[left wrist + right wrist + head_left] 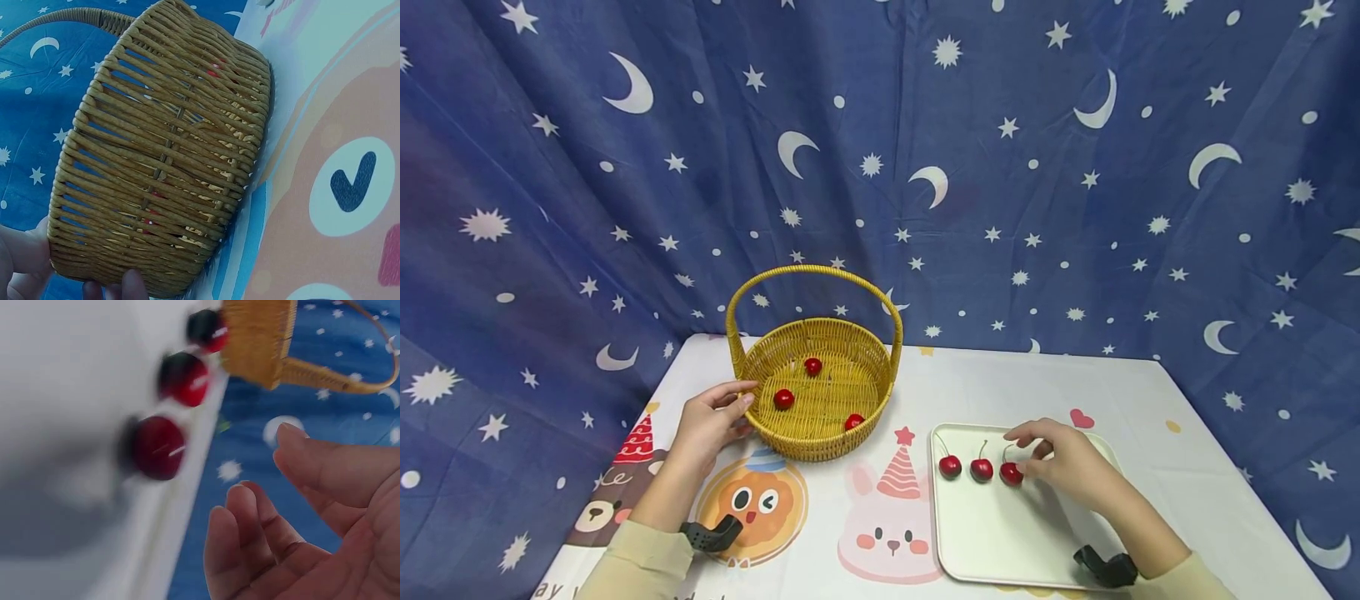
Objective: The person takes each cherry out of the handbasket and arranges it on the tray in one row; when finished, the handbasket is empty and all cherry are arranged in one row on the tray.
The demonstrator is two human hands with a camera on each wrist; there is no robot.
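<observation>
A dark blue fabric curtain (887,100) printed with white moons and stars hangs behind a white cartoon-print tablecloth (977,383). On the cloth, a flat cream rectangular tray (992,533) lies at right; a round, arch-handled golden woven basket (820,447) stands at left. The left hand (718,421) grips the basket's rim. The right hand (1060,458), fingers parted and holding nothing, hovers just beside the rightmost of three stemmed glossy red cherries (981,469) in a row on the tray. Three more red cherries (784,399) lie inside the basket.

This looks like a staged tabletop set-up, with a star-and-moon curtain (970,208) hung around a cartoon-printed tablecloth (1000,387).
</observation>
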